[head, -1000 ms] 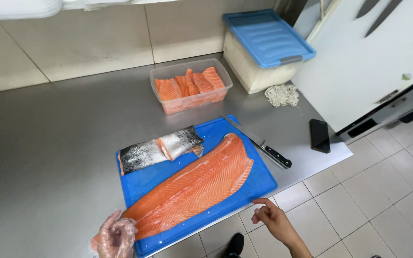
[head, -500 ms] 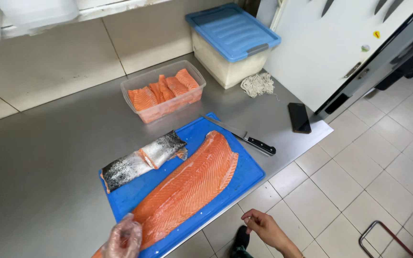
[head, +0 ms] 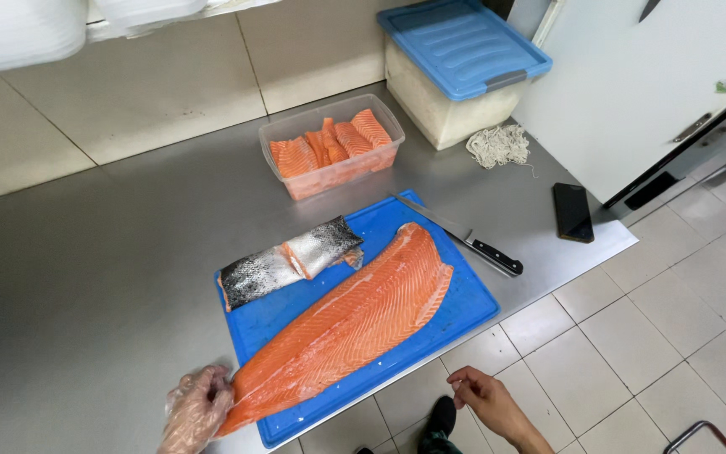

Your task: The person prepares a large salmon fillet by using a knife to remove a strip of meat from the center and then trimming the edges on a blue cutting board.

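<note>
A long orange salmon fillet (head: 349,324) lies diagonally on a blue cutting board (head: 467,303). My left hand (head: 194,409), in a thin clear plastic glove, rests on the tail end of the fillet at the board's near left corner. My bare right hand (head: 487,398) hangs below the table edge over the floor tiles, fingers loosely curled, holding nothing. A strip of silvery fish skin (head: 289,262) lies on the far left part of the board. A black-handled knife (head: 465,238) sits at the board's right edge, blade partly on it.
A clear plastic tub (head: 334,148) of salmon pieces stands behind the board on the steel table (head: 86,277). A white bin with a blue lid (head: 457,67), a bundle of white string (head: 498,145) and a dark flat phone-like object (head: 572,212) are at the right.
The view has shifted slightly. My right hand has dropped a little lower and further from the board's edge. My left hand stays at the fillet's tail.
</note>
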